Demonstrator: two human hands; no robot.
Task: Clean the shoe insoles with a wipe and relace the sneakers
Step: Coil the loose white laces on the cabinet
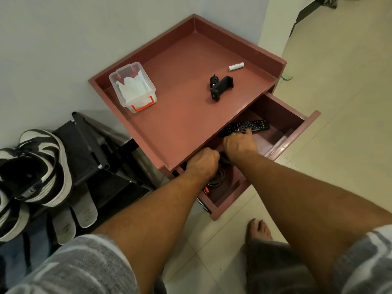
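Observation:
Both of my hands reach into the open drawer (297, 132) of a reddish-brown bedside table (186, 115). My left hand (203, 164) is curled at the drawer's near end, its fingers hidden under the table top; a dark thing shows between the two hands. My right hand (239, 143) lies further in, fingertips touching a black remote control (252, 125). A clear plastic box of white wipes (132, 85) stands on the table top at the left. A pair of black and white sneakers (38, 166) sits on a dark shoe rack (91, 141) at the left.
A black phone clamp (220, 85) and a small white battery (236, 66) lie on the table top. Coiled cables (216, 180) lie in the drawer. Grey slippers (74, 217) sit on the rack's lower shelf. The wall is behind, with tiled floor (339, 102) to the right and my bare foot (258, 230) below.

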